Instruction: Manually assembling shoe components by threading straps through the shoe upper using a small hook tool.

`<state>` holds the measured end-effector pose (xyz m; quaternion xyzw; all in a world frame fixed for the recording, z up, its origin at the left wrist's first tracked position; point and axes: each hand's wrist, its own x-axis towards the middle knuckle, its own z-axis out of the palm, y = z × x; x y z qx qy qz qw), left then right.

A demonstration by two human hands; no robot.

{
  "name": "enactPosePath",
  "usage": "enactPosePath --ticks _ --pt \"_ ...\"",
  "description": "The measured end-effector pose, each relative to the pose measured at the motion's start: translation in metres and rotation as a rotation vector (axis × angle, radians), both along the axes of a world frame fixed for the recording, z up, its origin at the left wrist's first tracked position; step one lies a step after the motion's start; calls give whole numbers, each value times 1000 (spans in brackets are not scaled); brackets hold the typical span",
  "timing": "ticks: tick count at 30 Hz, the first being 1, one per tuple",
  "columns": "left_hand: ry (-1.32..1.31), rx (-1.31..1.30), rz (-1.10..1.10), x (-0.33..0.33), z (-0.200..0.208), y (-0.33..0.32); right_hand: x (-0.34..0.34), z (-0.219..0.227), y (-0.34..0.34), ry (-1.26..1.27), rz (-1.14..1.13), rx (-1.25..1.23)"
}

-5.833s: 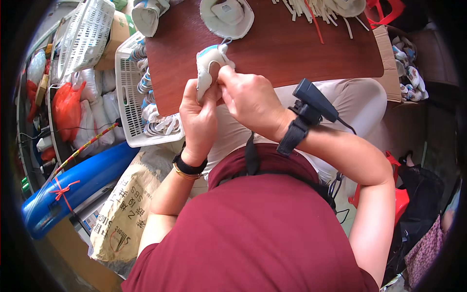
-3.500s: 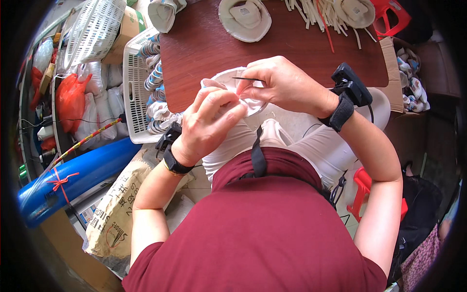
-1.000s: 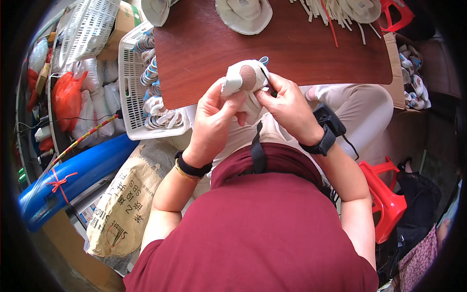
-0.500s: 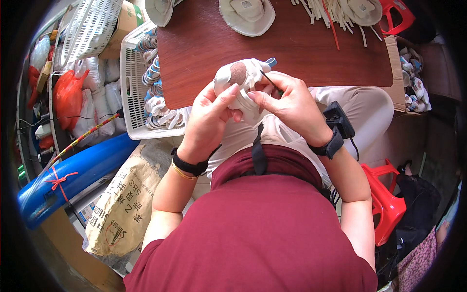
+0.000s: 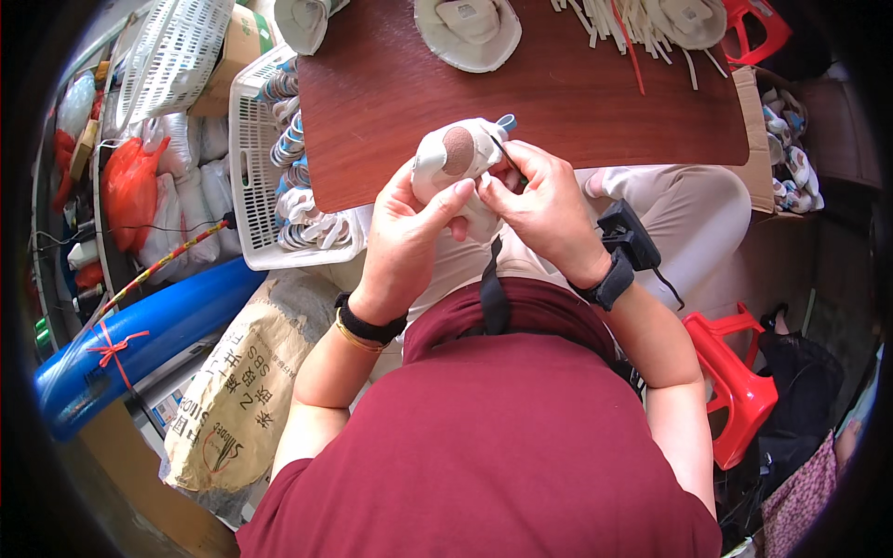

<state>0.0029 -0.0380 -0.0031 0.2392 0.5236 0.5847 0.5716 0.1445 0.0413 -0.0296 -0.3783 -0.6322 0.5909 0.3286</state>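
A small white shoe (image 5: 430, 166) with a brown oval patch and a light blue loop is held above my lap at the table's near edge. My left hand (image 5: 406, 219) is closed round its left side, thumb pressed along the near face. Against its right side my right hand (image 5: 544, 203) is closed in a pinch. A thin dark rod-like tool (image 5: 499, 144) sticks out from the right fingers, its tip near the blue loop. Its kind cannot be made out, and the right fingertips partly hide the shoe's edge.
On the reddish-brown table (image 5: 372, 121) lie pale cup-shaped pieces (image 5: 473, 46) and a bundle of pale strips (image 5: 614, 28). A white basket (image 5: 249, 177) of shoe parts stands left. A cardboard box (image 5: 755, 139) and red stool (image 5: 735, 391) are at the right.
The shoe has turned slightly, showing more of its brown patch. My right hand has shifted a little left and stays at the shoe's edge; my left hand keeps its hold.
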Motion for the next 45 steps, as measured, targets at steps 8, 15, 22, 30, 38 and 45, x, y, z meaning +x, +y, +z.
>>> enactPosePath --ticks 8,15,22,30,38,45 --pt "-129 -80 4 -9 2 6 8 1 -1 175 43 -57" --pt "-165 -73 21 -15 4 7 11 19 -5 287 17 -79" --pt "-51 -70 12 -6 5 3 16 34 2 37 72 -147" --pt "-40 -69 -11 -2 4 3 16 32 0 -54 52 13" --pt "-27 -70 34 2 2 0 17 31 0 -103 39 -16" --pt "-37 -88 30 4 5 0 18 39 1 -160 81 -32"
